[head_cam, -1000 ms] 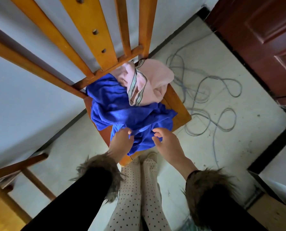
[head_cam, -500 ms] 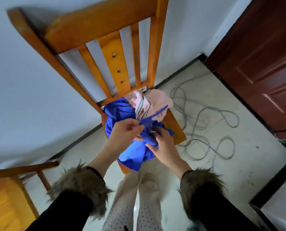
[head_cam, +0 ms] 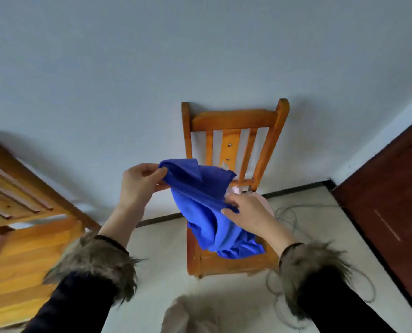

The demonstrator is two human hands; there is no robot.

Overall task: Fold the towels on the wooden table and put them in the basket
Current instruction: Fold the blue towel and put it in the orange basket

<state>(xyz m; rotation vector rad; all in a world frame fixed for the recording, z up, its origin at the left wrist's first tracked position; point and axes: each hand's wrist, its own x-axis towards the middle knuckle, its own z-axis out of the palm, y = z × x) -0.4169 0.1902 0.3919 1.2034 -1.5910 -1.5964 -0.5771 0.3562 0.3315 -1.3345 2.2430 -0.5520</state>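
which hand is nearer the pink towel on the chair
Right. The right hand pinches the blue towel just in front of the pink towel; the left hand holds the blue towel's far corner, well off to the left.

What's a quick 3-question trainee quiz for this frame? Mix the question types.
1. True or false: both hands hold the blue towel.
2. Which hand is raised higher? A) left hand B) right hand
3. Fill in: the towel's lower end hangs over the seat of the wooden ____.

Key: 1 true; 2 A; 3 chair. The left pinches an upper corner and the right grips an edge lower down. A pink towel shows partly behind the right hand.
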